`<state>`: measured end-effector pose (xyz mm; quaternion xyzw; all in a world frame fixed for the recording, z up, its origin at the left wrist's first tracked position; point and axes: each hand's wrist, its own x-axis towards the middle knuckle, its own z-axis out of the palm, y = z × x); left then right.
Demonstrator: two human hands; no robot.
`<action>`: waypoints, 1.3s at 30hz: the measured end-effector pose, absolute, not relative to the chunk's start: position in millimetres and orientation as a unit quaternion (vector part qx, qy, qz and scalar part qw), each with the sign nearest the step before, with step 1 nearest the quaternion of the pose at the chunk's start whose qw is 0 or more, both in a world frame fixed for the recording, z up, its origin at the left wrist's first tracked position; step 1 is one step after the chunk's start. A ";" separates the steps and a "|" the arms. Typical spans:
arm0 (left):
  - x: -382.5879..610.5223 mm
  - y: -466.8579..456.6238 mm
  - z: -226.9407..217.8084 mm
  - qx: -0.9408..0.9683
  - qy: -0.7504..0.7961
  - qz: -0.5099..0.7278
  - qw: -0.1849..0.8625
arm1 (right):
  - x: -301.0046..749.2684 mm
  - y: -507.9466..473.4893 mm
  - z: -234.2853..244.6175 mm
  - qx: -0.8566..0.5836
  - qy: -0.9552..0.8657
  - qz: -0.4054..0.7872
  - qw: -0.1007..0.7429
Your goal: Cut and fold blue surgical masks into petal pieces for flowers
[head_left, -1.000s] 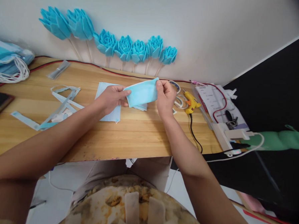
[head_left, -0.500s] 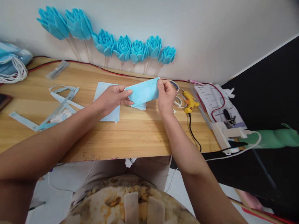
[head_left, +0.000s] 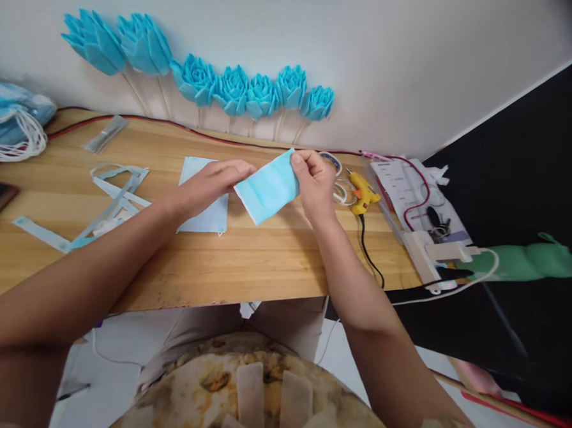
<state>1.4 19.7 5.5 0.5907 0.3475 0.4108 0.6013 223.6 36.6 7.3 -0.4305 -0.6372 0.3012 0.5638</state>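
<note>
A light blue piece of thin fabric [head_left: 271, 184], like folded face-mask material, is held up over the middle of the table. My right hand [head_left: 316, 183] pinches its upper right corner between thumb and fingers. At the piece's left edge is my left hand [head_left: 215, 181], with its fingers stretched out and no grip on the piece; the fingertips lie beside or partly behind it, and I cannot tell whether they touch. Flat on the table beneath my left hand lies a larger pale blue sheet [head_left: 209, 216], partly covered by that hand.
Several blue fabric flowers [head_left: 232, 90] on sticks lean against the wall. Cut strips [head_left: 108, 211] and a bundle of white elastic cords [head_left: 28, 136] lie left. A yellow glue gun [head_left: 362, 191], tape rolls [head_left: 339, 190], papers [head_left: 397, 188] and a power strip [head_left: 422, 259] are right.
My left hand has let go of the blue piece's left end and flattened out. The piece now tilts, its lower left end hanging down from my right hand.
</note>
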 end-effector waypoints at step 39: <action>20.1 17.3 -4.4 0.509 0.458 0.636 0.356 | 187.0 0.4 1.5 -0.379 -0.772 0.406 0.309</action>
